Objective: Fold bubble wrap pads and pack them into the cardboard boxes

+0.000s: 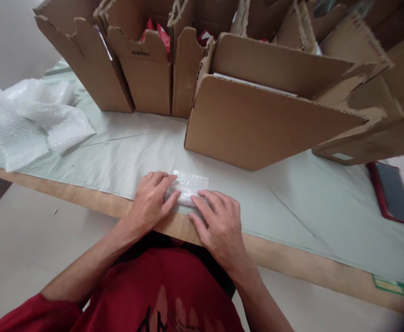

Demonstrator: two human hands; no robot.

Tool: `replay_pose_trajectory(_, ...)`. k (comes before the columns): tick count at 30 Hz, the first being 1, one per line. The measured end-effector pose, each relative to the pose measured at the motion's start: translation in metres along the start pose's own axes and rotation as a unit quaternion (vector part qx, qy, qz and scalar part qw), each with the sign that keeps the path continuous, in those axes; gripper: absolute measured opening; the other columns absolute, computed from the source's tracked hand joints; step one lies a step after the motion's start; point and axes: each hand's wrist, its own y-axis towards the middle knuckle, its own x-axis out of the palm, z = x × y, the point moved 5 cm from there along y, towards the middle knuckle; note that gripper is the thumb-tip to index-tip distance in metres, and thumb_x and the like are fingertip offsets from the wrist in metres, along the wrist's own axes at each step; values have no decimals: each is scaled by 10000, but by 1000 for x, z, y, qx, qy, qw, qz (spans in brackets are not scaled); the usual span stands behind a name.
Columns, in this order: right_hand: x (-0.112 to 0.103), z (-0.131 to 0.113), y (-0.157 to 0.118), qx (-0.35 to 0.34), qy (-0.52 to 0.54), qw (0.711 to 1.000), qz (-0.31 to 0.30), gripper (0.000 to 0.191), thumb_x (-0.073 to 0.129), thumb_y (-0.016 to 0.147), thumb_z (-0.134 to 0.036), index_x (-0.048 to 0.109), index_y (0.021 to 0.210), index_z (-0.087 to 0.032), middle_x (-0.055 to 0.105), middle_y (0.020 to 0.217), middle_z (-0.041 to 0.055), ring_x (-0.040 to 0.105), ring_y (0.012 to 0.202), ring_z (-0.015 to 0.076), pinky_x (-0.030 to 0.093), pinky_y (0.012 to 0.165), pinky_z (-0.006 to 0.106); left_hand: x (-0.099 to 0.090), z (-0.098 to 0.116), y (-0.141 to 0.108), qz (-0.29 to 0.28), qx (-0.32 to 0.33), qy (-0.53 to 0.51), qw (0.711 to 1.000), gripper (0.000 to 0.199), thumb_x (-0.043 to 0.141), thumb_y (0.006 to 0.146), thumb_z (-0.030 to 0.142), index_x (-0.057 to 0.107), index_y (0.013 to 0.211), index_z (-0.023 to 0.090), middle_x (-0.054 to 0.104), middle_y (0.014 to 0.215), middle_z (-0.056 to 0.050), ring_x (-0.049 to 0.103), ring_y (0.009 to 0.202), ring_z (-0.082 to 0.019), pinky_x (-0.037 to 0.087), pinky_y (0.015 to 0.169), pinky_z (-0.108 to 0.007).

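Note:
A small flat piece of clear bubble wrap [190,184] lies on the pale green cloth near the table's front edge; whether something is inside it cannot be made out. My left hand [153,198] rests on its left end, fingers bent and a little apart, with the thumb on the near side. On the right end, the fingertips of my right hand [219,219] touch the wrap, with the fingers spread and the thumb apart near the cloth's edge. Neither hand is wrapped round anything.
Tall open cardboard boxes [146,78] line the back, some with red packets inside. A wide box [257,124] stands just beyond my hands. Loose bubble wrap [39,115] is heaped at left. A dark red-edged object [395,193] lies at right.

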Motion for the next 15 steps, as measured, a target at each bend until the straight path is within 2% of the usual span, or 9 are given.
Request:
replay_pose_trajectory(3,6,5,8,-2,-10,1000,-8,207,621,980,-183,693,1174,-177,737,1169,102,639,1057,285,444,911,433,-10,0,-7,46,-66,-73,994,297,622,964,285,653,1229,154,688,1088,-120,661,980,-253,560,874,-436)
replay_pose_trajectory(5,5,11,12,18,21,999,18,170,594,1003,-186,700,1137,-178,758,1104,83,661,988,253,454,879,405,-16,-1,-18,53,-155,-182,969,332,643,945,293,635,1256,177,687,1075,-92,675,943,-214,577,856,-394)
replay_pose_trajectory(7,4,14,12,40,76,996,38,161,573,1023,-198,700,1122,-182,772,1061,65,680,955,226,466,865,382,-14,1,-32,26,-263,-318,910,409,669,927,317,595,1309,193,693,1123,-88,694,966,-204,592,859,-380)
replay_pose_trajectory(9,4,11,9,54,131,989,42,162,568,1028,-200,698,1124,-190,778,1049,54,694,948,211,478,869,371,-4,7,-41,-10,-342,-442,829,539,717,890,350,539,1375,195,693,1202,-107,704,1058,-230,598,898,-394)
replay_pose_trajectory(11,2,5,4,56,176,982,34,159,571,1025,-195,698,1120,-199,780,1050,49,706,945,203,489,869,370,5,13,-42,-27,-374,-522,766,694,763,851,375,467,1450,187,693,1235,-120,698,1115,-251,588,941,-409)
replay_pose_trajectory(12,1,2,1,57,195,979,28,159,570,1023,-190,698,1117,-204,780,1053,48,710,946,201,495,868,371,9,15,-40,-28,-376,-544,749,763,778,839,386,428,1486,184,702,1210,-115,700,1106,-247,583,951,-408)
replay_pose_trajectory(15,-4,1,-10,83,233,969,13,166,560,1021,-189,701,1099,-227,776,1046,46,715,964,203,524,871,379,15,18,-32,-40,-360,-564,742,839,798,831,399,390,1535,195,716,1073,-67,700,993,-206,578,921,-372)
